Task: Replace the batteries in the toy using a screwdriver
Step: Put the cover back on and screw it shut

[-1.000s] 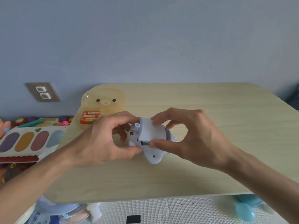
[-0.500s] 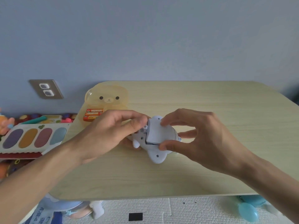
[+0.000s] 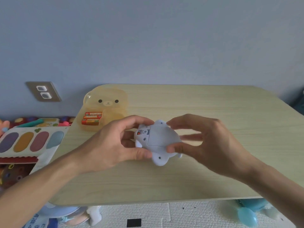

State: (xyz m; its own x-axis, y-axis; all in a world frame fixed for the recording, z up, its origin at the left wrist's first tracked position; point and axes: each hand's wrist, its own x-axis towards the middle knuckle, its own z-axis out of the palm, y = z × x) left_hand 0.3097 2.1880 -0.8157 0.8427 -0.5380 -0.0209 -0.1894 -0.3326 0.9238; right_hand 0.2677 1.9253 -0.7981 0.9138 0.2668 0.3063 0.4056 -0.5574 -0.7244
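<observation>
Both hands hold the toy (image 3: 158, 159) just above the surface (image 3: 213, 104), belly turned up toward the camera. Left hand (image 3: 105, 145) grips the end of the toy that carries a small red switch (image 3: 138, 133), thumb along the near edge and fingers curled over the far edge. Right hand (image 3: 213, 142) pinches the opposite side, its thumb tip on the near corner of the battery cover (image 3: 162, 136) and its forefinger over the far side by one of the toy's stubby feet; its other fingers are blurred behind the toy, so I cannot tell how they lie. The cover looks seated flush in its recess, so the step in hand seems to be settling it into place, though whether fresh cells sit beneath it cannot be told. The next move likely calls for the screwdriver, which is nowhere in view: one hand would have to let go to fetch it while the other keeps the toy steady, belly up. Beyond the toy and to its left, orange batteries (image 3: 92, 118) lie in a clear bear-faced box (image 3: 107, 99), well apart from both hands.
</observation>
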